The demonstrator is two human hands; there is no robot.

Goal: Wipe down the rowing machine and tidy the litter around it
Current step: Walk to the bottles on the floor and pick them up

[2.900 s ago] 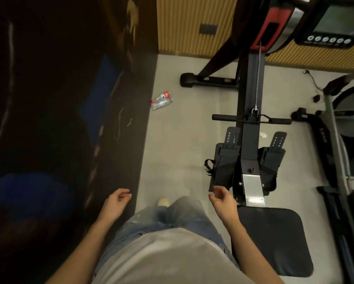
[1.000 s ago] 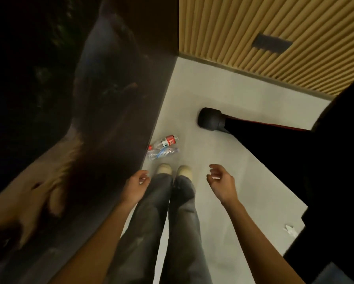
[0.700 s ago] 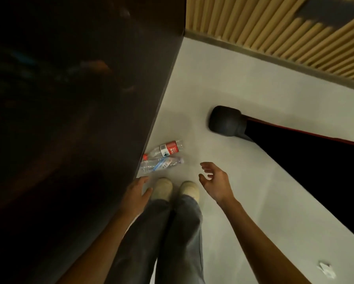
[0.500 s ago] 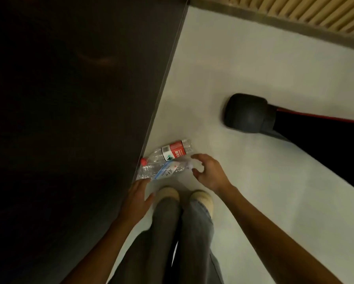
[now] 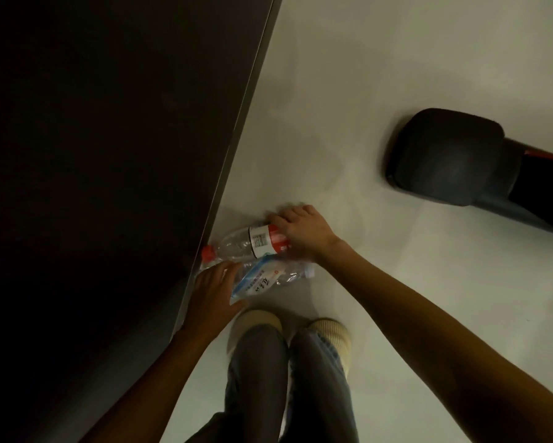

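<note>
Two empty clear plastic bottles lie side by side on the pale floor against a dark wall. The farther bottle [image 5: 249, 243] has a red cap and a red label; my right hand [image 5: 304, 233] grips its right end, fingers curled over it. The nearer bottle [image 5: 268, 278] is crumpled, with a blue and white label; my left hand [image 5: 212, 292] lies on its left end, fingers over it. A black end cap [image 5: 444, 155] of the rowing machine's foot bar rests on the floor at the right.
The dark glossy wall [image 5: 109, 155] fills the left side, its bottom edge touching the bottles. My two feet in pale shoes [image 5: 259, 321] stand just behind the bottles. Pale floor [image 5: 348, 91] stretches beyond and to the right.
I have bent lower toward the floor. My right hand moved forward onto the red-label bottle, and my left hand moved from the wall side onto the crumpled bottle.
</note>
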